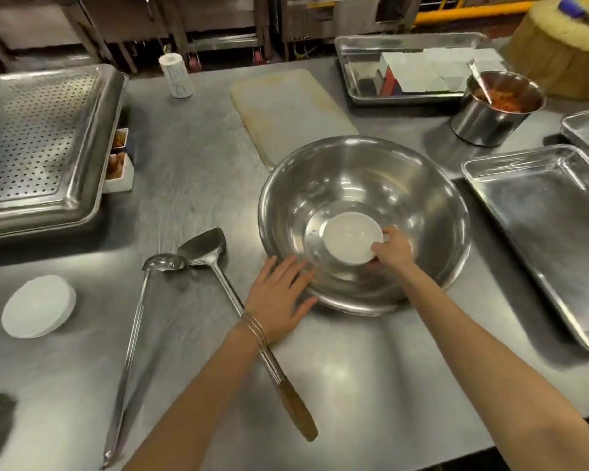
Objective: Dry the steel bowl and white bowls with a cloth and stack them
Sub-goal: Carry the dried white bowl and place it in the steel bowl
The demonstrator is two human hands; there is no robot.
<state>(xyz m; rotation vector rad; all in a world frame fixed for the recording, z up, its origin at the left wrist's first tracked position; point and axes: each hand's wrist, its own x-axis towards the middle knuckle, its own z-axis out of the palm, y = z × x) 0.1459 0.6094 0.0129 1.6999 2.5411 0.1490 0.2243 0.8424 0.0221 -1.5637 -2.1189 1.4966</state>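
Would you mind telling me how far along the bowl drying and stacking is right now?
Done: a lone white bowl sits apart at far left, apparently upturned. In hand: the right hand grips a small white bowl lying inside the steel bowl, while the left hand rests flat against its rim. Left: neither hand holds a cloth, so drying and stacking seem mostly ahead.
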